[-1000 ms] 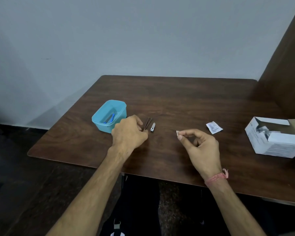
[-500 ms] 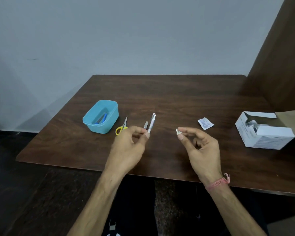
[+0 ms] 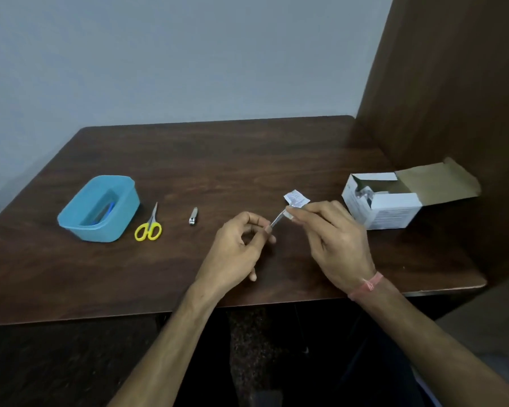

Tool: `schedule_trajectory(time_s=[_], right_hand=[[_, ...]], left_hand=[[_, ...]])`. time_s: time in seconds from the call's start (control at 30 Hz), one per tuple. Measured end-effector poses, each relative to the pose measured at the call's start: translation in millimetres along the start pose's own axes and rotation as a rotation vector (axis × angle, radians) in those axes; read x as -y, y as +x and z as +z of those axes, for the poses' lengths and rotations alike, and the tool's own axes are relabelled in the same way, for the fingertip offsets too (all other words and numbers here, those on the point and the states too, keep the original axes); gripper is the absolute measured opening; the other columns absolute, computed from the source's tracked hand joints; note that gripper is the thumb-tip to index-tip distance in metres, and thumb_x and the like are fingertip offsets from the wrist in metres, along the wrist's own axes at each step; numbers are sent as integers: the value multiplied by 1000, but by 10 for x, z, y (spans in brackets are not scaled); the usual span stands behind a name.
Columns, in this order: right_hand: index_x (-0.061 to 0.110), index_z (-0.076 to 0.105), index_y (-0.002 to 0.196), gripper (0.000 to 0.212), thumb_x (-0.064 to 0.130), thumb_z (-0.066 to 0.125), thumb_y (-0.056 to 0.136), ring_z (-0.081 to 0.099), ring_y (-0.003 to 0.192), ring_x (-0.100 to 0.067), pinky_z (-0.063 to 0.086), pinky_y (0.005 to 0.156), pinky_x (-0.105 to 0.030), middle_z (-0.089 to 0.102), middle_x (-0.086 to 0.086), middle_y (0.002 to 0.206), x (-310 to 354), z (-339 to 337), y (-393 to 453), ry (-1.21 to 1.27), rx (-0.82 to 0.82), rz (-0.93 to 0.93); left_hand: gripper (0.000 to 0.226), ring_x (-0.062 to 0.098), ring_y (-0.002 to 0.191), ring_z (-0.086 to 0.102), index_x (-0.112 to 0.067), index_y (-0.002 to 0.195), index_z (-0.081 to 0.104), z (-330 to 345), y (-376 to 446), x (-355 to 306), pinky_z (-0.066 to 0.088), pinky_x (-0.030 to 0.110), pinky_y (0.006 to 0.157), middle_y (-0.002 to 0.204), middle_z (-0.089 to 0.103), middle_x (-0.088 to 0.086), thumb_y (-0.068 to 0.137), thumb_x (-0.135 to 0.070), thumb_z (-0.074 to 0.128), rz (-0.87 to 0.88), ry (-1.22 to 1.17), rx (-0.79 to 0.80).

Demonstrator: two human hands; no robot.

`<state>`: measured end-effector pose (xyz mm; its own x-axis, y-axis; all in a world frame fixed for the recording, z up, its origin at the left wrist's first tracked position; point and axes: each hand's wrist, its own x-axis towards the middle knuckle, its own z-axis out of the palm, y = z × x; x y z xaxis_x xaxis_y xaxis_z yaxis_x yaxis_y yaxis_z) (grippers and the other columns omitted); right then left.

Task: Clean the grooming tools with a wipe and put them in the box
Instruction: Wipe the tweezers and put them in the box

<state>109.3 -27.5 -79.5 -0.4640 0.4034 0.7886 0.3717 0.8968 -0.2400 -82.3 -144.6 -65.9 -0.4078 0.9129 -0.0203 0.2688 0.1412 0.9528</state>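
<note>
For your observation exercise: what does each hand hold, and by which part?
The left hand pinches the lower end of a slim metal tool. The right hand pinches a small white wipe against the tool's upper end.

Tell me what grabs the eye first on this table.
The two hands meet mid-table: the left hand pinches a thin metal tool while the right hand holds a wipe on its tip. Left of them lie a nail clipper, yellow-handled scissors and a blue tub; an open white carton sits right.
</note>
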Motion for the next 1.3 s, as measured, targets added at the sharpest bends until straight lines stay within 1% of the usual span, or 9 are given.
schedule_trajectory(time_s=[0.13,0.27,0.5,0.7,0.87,1.03,1.13,1.23,1.3], right_hand=[[18,82,128,35,-3,71,102,63,87,-25,58,63,-45,75,2,114,-3,30,-36,-6,31,-50],[20,82,129,37,-2,70,102,65,95,-23,59,63,-45,76,3,116,-23,54,-40,-5,108,-93],[21,83,126,34,0,70,102,62,95,-21,59,65,-44,76,5,114,-23,50,-7,-21,120,-80],[22,85,122,34,-1,70,102,60,88,-23,57,65,-45,76,6,107,-63,70,6,-12,82,70],[22,85,122,33,-1,72,102,61,86,-23,57,68,-44,77,7,107,-62,54,3,-9,71,76],[22,86,119,35,-3,73,100,65,86,-25,58,71,-45,79,6,107,-77,49,3,-30,46,108],[21,87,116,31,-3,78,98,70,88,-25,59,73,-47,80,5,107,-101,59,10,-40,7,182],[19,88,115,26,0,79,99,71,87,-16,62,75,-46,80,4,108,-123,17,23,-17,-110,304],[18,87,117,28,-2,77,100,70,85,-15,62,74,-46,80,4,109,-94,4,3,-11,-121,289]], left_hand=[[21,15,49,57,-33,131,74,-5,-31,41,58,37,47,104,83,-8,113,-26,66,59,0,9],[21,13,48,57,-33,117,83,6,-41,43,59,37,47,104,83,-12,114,-23,65,86,37,16],[17,16,46,58,-36,111,83,7,-47,67,61,57,49,103,83,-11,113,-29,67,83,37,-4],[15,15,40,55,-32,112,82,7,-41,98,57,38,50,105,83,-12,113,-29,67,78,32,6],[15,16,39,56,-32,111,82,1,-55,94,60,48,52,107,83,-12,113,-29,67,81,42,16],[16,16,39,57,-30,112,83,4,-56,76,55,34,49,106,83,-14,113,-28,66,71,47,7],[14,15,38,57,-30,111,83,24,-47,75,58,37,51,104,84,-14,111,-28,69,55,34,-22],[14,16,38,59,-31,108,83,44,-62,47,60,39,51,101,84,-16,110,-28,69,36,46,-71],[16,18,38,62,-31,105,83,42,-79,24,56,32,48,99,83,-18,110,-28,69,30,59,-98]])
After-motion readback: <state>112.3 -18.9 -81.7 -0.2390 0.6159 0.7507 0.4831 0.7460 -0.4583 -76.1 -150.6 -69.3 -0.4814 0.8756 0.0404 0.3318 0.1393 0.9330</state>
